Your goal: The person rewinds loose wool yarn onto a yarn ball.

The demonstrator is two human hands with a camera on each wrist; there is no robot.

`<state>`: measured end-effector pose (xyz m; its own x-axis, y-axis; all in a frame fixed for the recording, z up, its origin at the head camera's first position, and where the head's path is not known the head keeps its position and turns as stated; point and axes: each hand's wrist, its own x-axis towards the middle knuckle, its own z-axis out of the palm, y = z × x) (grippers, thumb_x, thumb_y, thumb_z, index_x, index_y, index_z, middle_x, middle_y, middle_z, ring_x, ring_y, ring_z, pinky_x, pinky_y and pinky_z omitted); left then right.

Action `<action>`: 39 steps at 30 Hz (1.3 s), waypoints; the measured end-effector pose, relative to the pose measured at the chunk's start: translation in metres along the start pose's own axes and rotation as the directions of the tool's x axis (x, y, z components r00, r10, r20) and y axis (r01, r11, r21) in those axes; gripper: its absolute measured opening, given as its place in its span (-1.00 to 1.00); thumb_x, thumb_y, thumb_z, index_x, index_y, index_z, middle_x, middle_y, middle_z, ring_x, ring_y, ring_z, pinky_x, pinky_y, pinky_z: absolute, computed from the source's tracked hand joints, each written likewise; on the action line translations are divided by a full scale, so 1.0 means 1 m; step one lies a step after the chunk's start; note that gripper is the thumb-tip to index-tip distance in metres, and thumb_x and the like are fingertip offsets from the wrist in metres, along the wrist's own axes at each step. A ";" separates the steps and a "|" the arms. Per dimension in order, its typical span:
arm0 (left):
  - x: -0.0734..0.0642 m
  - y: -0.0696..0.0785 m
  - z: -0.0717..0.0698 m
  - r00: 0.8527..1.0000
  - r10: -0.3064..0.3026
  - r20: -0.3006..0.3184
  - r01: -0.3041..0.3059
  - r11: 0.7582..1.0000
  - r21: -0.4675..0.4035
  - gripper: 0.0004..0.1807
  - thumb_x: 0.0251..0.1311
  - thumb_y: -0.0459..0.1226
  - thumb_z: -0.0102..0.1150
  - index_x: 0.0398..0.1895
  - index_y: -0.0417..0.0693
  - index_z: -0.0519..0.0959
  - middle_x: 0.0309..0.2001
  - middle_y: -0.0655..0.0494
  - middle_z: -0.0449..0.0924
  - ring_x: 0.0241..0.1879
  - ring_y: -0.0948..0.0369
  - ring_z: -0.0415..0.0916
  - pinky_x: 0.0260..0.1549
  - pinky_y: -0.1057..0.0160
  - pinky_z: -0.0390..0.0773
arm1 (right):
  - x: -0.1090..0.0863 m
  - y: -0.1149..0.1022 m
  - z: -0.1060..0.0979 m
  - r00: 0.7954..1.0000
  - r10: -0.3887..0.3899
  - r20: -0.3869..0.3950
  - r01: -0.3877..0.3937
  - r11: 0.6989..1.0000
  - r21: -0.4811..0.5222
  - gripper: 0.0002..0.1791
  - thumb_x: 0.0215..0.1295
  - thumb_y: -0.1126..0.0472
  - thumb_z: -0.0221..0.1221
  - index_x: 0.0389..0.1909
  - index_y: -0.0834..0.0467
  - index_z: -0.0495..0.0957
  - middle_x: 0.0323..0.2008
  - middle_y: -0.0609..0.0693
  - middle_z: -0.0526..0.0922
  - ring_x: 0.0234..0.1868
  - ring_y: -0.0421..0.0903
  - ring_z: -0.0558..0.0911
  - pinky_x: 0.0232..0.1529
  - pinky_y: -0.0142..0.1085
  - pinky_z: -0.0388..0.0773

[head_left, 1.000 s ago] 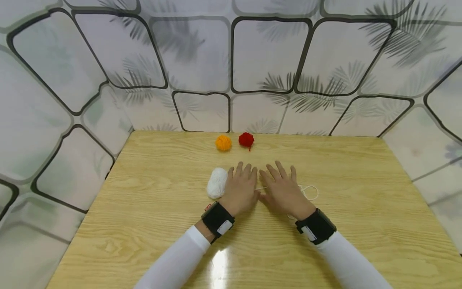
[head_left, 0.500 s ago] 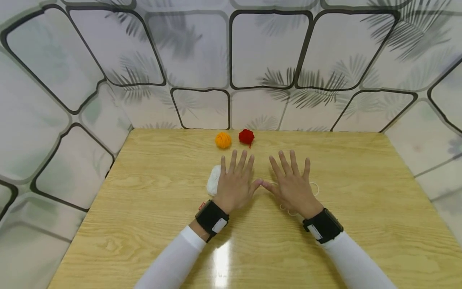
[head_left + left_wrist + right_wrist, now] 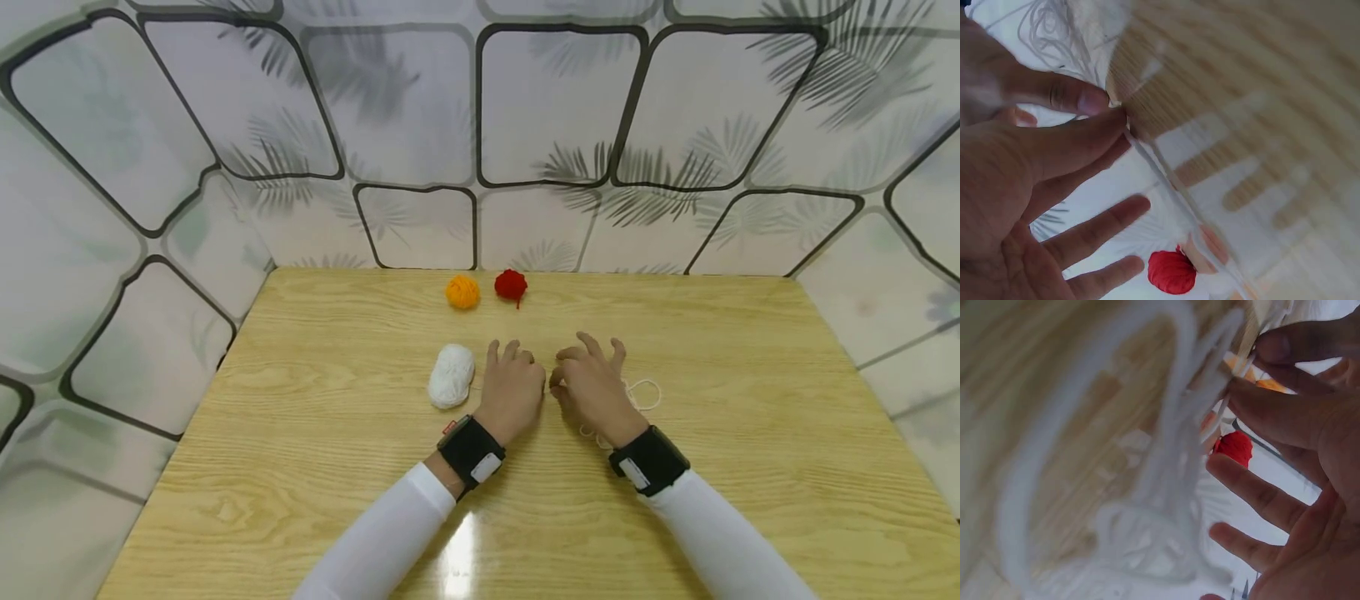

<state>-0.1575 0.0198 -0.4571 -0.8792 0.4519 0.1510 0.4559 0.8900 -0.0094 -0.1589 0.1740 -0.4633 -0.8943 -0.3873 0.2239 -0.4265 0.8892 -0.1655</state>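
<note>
A white ball of yarn (image 3: 452, 377) lies on the table just left of my left hand (image 3: 514, 394). Thumb and index finger of that hand pinch the white yarn strand (image 3: 1166, 184), as the left wrist view shows. My right hand (image 3: 596, 385) is close beside it and pinches the same strand between thumb and index finger. Its other fingers are spread in the right wrist view. Loose yarn loops (image 3: 1166, 425) lie by the right hand, partly hidden under it in the head view.
An orange yarn ball (image 3: 462, 292) and a red yarn ball (image 3: 511, 285) sit near the back edge of the wooden table (image 3: 315, 467). A patterned wall covering (image 3: 420, 108) stands behind the table and along both sides.
Both hands were flat with fingers spread; now their fingers are bent and pinch the yarn. The left hand has shifted right, uncovering the white ball; the right hand has drawn slightly left.
</note>
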 end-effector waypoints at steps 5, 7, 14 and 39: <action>0.000 0.002 0.002 0.998 0.051 0.033 -0.053 0.997 0.063 -0.78 0.49 -0.22 0.10 -0.23 0.08 0.76 -0.17 0.07 0.61 -0.02 0.02 0.49 0.08 -0.01 0.46 | 0.001 -0.005 0.005 0.997 -0.061 0.053 0.067 0.989 -0.128 -0.83 0.33 0.30 0.29 -0.48 0.13 0.62 -0.17 0.10 0.60 0.15 0.23 0.45 0.15 0.38 0.17; -0.002 0.001 0.002 0.997 0.071 0.038 -0.073 0.995 0.073 -0.79 0.49 -0.23 0.09 -0.20 0.02 0.73 -0.18 0.05 0.58 -0.08 0.03 0.49 0.01 0.02 0.49 | 0.000 -0.005 0.003 0.994 -0.074 0.083 0.084 0.988 -0.131 -0.83 0.38 0.27 0.24 -0.44 0.14 0.55 -0.20 0.10 0.56 0.10 0.21 0.45 0.13 0.32 0.20; -0.007 -0.018 -0.010 0.996 0.034 -0.083 -0.055 0.965 -0.258 -0.90 0.46 -0.29 0.12 -0.22 -0.13 0.57 -0.36 0.08 0.59 -0.35 0.16 0.57 -0.28 0.19 0.56 | 0.004 0.003 -0.017 0.988 0.004 0.154 -0.082 0.860 0.504 -0.93 0.49 0.28 0.16 -0.16 0.22 0.56 -0.45 0.05 0.61 -0.41 -0.04 0.55 -0.24 -0.14 0.48; -0.035 -0.071 -0.019 0.873 -0.213 -0.439 0.097 0.958 -0.272 -0.81 0.38 -0.30 0.21 -0.24 -0.15 0.80 0.07 -0.21 0.64 0.20 -0.20 0.46 0.22 -0.20 0.37 | -0.022 0.039 -0.050 0.933 0.150 -0.328 -0.074 0.970 0.232 -0.62 0.61 0.21 -0.03 -0.37 0.31 0.60 -0.58 0.14 0.58 -0.46 0.18 0.60 -0.31 0.10 0.52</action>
<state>-0.1562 -0.0606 -0.4428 -0.8035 0.1781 0.5681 0.3888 0.8796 0.2741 -0.1489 0.2291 -0.4271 -0.8537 -0.1484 0.4991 -0.3787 0.8349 -0.3995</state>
